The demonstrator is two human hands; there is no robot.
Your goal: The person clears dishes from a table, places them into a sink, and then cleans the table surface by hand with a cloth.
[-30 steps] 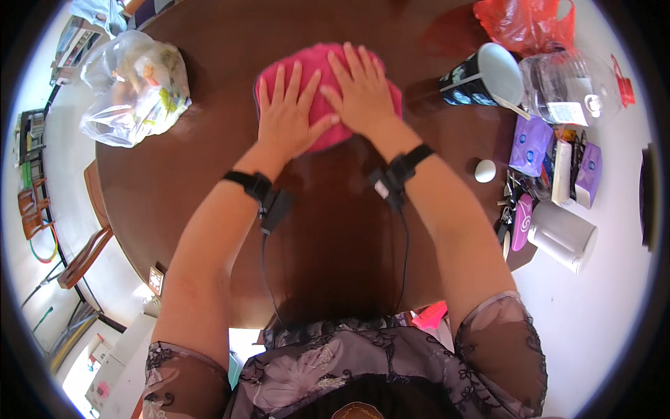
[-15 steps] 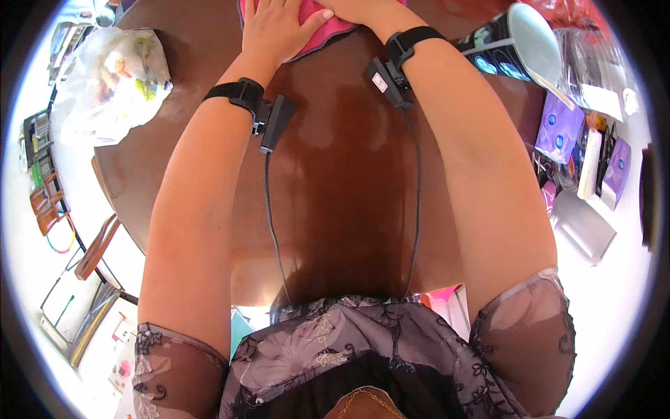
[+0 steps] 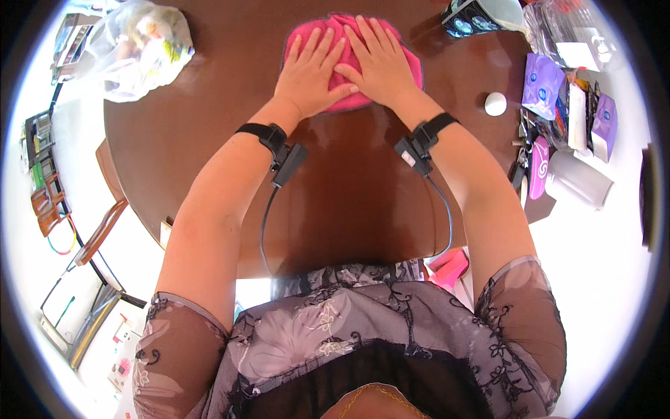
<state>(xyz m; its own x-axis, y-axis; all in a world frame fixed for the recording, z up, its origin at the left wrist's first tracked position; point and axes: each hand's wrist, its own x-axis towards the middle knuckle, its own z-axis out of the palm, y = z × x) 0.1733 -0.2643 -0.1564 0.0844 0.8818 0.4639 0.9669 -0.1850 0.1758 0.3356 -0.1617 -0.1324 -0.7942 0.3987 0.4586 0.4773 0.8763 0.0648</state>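
Observation:
A pink cloth (image 3: 352,103) with a dark edge lies spread on the brown table (image 3: 335,209). My left hand (image 3: 307,78) rests flat on its left part, fingers stretched out and apart. Beside it, my right hand (image 3: 382,71) presses flat on the right part, palm down with fingers spread. The two thumbs come close together over the middle of the cloth. Neither hand grips anything. Each wrist wears a black strap with a small black device, and a thin cable runs from each device toward my body.
A filled clear plastic bag (image 3: 139,52) sits at the far left edge. At far right stand a dark patterned bucket (image 3: 471,19), a small round white object (image 3: 495,104) and a purple tissue pack (image 3: 542,87). A pink hairbrush-like object (image 3: 539,167) lies nearer, by the right edge.
Both hands and the pink cloth have come back toward my body. The view has shifted too: the whole cloth shows, and the bag and bucket sit higher in the picture.

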